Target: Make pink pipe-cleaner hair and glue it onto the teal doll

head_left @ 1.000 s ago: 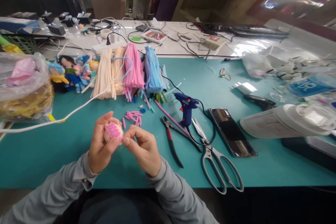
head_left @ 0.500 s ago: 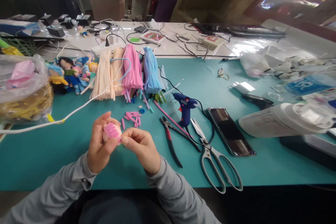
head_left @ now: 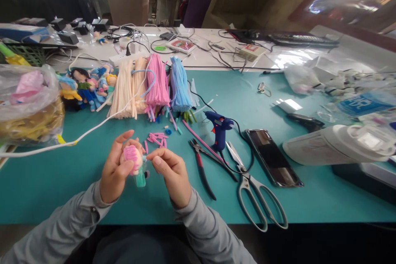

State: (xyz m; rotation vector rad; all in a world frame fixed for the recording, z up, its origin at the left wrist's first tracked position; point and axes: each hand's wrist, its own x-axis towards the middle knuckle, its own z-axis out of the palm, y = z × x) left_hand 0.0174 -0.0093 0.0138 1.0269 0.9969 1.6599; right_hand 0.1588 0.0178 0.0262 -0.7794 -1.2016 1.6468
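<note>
In my left hand (head_left: pixel 111 177) is a small doll (head_left: pixel 132 157) with pink pipe-cleaner hair, a pale round head and a teal body that hangs below. My left thumb presses on the front of its head. Just right of the head, my right hand (head_left: pixel 173 173) has its thumb and index finger pinched together; whatever is between them is too small to make out. Short pink pipe-cleaner pieces (head_left: pixel 157 138) lie on the mat behind my hands. A blue glue gun (head_left: pixel 219 130), red-handled cutting pliers (head_left: pixel 200 169) and scissors (head_left: pixel 247 181) are to the right.
Peach, pink (head_left: pixel 157 80) and blue pipe-cleaner bundles (head_left: pixel 180 84) stand at the back, with several finished dolls (head_left: pixel 88 84) to their left. A white cable (head_left: pixel 93 128) crosses the left side. A phone (head_left: pixel 274 156) and a white bottle (head_left: pixel 328 144) lie on the right.
The doll has turned in my left hand, so its teal body now shows below the head. My right fingertips have moved slightly right, off the pink hair.
</note>
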